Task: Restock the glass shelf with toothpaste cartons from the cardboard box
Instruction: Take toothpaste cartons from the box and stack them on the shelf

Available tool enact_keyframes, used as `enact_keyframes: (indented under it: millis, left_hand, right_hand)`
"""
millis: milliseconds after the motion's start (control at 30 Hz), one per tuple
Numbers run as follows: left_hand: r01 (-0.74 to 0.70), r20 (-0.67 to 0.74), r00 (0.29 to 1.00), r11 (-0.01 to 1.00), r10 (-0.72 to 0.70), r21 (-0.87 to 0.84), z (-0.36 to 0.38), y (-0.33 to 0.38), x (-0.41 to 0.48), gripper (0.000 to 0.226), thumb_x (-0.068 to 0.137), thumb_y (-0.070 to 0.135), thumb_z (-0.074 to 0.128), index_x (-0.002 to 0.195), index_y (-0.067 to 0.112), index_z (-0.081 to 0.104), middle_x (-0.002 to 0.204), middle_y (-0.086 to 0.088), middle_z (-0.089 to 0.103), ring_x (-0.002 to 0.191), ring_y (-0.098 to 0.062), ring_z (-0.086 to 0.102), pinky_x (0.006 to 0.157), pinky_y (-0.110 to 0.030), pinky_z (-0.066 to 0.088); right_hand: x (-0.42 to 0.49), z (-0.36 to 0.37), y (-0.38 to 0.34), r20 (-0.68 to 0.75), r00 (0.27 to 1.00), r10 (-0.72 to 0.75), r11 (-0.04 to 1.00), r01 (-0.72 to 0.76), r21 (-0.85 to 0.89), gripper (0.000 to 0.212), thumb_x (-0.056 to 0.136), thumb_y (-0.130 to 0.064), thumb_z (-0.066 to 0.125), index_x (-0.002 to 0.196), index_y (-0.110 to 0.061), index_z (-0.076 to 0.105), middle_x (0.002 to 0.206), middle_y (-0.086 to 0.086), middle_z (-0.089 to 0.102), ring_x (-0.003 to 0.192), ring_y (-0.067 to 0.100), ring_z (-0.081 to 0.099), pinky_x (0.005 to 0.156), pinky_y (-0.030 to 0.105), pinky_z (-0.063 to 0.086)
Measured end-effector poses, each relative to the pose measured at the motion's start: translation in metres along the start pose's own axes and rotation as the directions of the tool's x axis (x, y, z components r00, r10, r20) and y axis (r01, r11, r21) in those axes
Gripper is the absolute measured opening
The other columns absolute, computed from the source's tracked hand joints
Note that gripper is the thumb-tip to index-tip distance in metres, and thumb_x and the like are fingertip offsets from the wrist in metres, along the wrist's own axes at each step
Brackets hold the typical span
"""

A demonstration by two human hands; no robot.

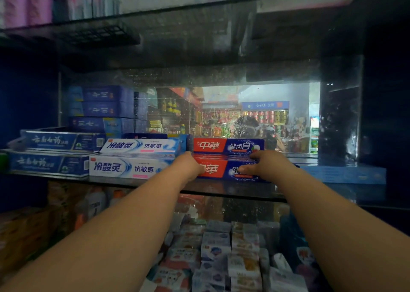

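Red-and-blue toothpaste carton (219, 169) laid flat at near edge of glass shelf (221, 188), roughly mid-row. Left end gripped by left hand (190, 165), fingers curled round it. Right half held by right hand (268, 164), thumb pressed on front face, fingers curled over top. Matching second carton (228, 145) seen just behind, sitting higher. White-and-blue cartons (126, 168) stacked just left.

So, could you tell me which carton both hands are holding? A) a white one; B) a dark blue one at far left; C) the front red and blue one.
C: the left hand and the right hand both hold the front red and blue carton.
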State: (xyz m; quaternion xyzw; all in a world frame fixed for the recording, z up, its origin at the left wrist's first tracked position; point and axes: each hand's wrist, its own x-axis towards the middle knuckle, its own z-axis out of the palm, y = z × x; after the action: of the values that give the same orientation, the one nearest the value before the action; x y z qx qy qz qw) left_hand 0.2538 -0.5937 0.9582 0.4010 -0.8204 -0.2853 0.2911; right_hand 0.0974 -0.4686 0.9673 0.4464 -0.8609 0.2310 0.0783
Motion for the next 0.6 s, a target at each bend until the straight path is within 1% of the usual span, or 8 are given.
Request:
enact_keyframes:
  millis: [100, 200, 367, 433, 467, 500, 567, 600]
  left_hand:
    - [0.002, 0.002, 1.000, 0.997, -0.003, 0.082, 0.003, 0.004, 0.004, 0.036, 0.093, 0.017, 0.058, 0.127, 0.006, 0.051, 0.128, -0.015, 0.058, 0.118, -0.030, 0.055, 0.105, -0.041, 0.042]
    - [0.005, -0.011, 1.000, 0.995, -0.004, 0.103, 0.006, 0.004, 0.006, 0.036, 0.094, 0.015, 0.055, 0.128, 0.005, 0.050, 0.129, -0.016, 0.057, 0.119, -0.030, 0.054, 0.105, -0.041, 0.042]
    - [0.003, -0.048, 0.999, 0.993, 0.003, 0.118, 0.009, 0.002, 0.003, 0.036, 0.094, 0.016, 0.055, 0.128, 0.009, 0.047, 0.127, -0.014, 0.058, 0.115, -0.029, 0.056, 0.099, -0.037, 0.046]
    - [0.004, -0.089, 0.996, 0.989, 0.009, 0.148, 0.009, 0.002, -0.001, 0.036, 0.093, 0.019, 0.056, 0.126, 0.011, 0.045, 0.126, -0.013, 0.058, 0.113, -0.029, 0.057, 0.094, -0.037, 0.047]
    - [0.000, -0.116, 0.993, 0.986, 0.019, 0.167, 0.010, 0.001, -0.003, 0.036, 0.092, 0.020, 0.057, 0.126, 0.012, 0.045, 0.126, -0.013, 0.057, 0.112, -0.029, 0.057, 0.093, -0.037, 0.047]
    - [-0.010, -0.143, 0.989, 0.983, 0.037, 0.185, 0.010, 0.002, -0.006, 0.037, 0.092, 0.021, 0.057, 0.126, 0.013, 0.044, 0.127, -0.013, 0.055, 0.112, -0.030, 0.057, 0.093, -0.038, 0.047]
    - [-0.063, -0.189, 0.976, 0.976, 0.104, 0.208, 0.013, 0.001, -0.015, 0.041, 0.093, 0.022, 0.056, 0.130, 0.013, 0.044, 0.135, -0.012, 0.047, 0.118, -0.029, 0.052, 0.098, -0.038, 0.043]
    - [-0.104, -0.212, 0.965, 0.970, 0.151, 0.219, 0.014, -0.001, -0.021, 0.043, 0.094, 0.023, 0.054, 0.134, 0.013, 0.043, 0.139, -0.011, 0.043, 0.124, -0.028, 0.048, 0.101, -0.038, 0.040]
  right_hand:
    - [0.009, 0.006, 0.001, 0.006, 1.000, 0.012, 1.000, -0.012, -0.020, 0.077, 0.077, -0.065, 0.062, 0.139, -0.023, 0.046, 0.142, 0.007, 0.048, 0.123, 0.027, 0.050, 0.098, 0.036, 0.042]
    - [0.013, 0.007, 0.005, -0.018, 1.000, 0.025, 1.000, -0.025, -0.009, 0.085, 0.072, -0.069, 0.065, 0.139, -0.022, 0.043, 0.142, 0.008, 0.047, 0.123, 0.029, 0.050, 0.099, 0.038, 0.043]
    - [0.013, 0.011, 0.007, -0.004, 1.000, 0.011, 1.000, -0.011, 0.009, 0.080, 0.072, -0.069, 0.064, 0.133, -0.020, 0.048, 0.131, 0.007, 0.056, 0.115, 0.027, 0.055, 0.089, 0.034, 0.045]
    - [0.009, 0.011, 0.005, -0.036, 0.999, 0.011, 1.000, -0.011, -0.003, 0.092, 0.062, -0.081, 0.059, 0.132, -0.023, 0.048, 0.131, 0.008, 0.055, 0.116, 0.029, 0.053, 0.093, 0.037, 0.046]
    - [0.008, 0.011, 0.003, -0.068, 0.998, 0.010, 0.999, -0.013, -0.043, 0.098, 0.056, -0.088, 0.053, 0.131, -0.024, 0.048, 0.132, 0.008, 0.053, 0.119, 0.031, 0.051, 0.097, 0.043, 0.045]
    - [0.005, 0.011, -0.001, -0.106, 0.994, -0.008, 0.995, -0.003, -0.103, 0.100, 0.056, -0.090, 0.049, 0.133, -0.025, 0.048, 0.135, 0.009, 0.050, 0.124, 0.032, 0.047, 0.100, 0.047, 0.043]
    - [-0.005, 0.009, -0.012, -0.185, 0.979, -0.081, 0.982, 0.047, -0.181, 0.090, 0.069, -0.083, 0.048, 0.137, -0.025, 0.046, 0.143, 0.008, 0.043, 0.134, 0.030, 0.036, 0.106, 0.051, 0.036]
    - [-0.010, 0.010, -0.018, -0.224, 0.966, -0.127, 0.981, 0.089, -0.172, 0.082, 0.075, -0.077, 0.051, 0.137, -0.024, 0.046, 0.144, 0.007, 0.042, 0.136, 0.028, 0.033, 0.107, 0.050, 0.034]
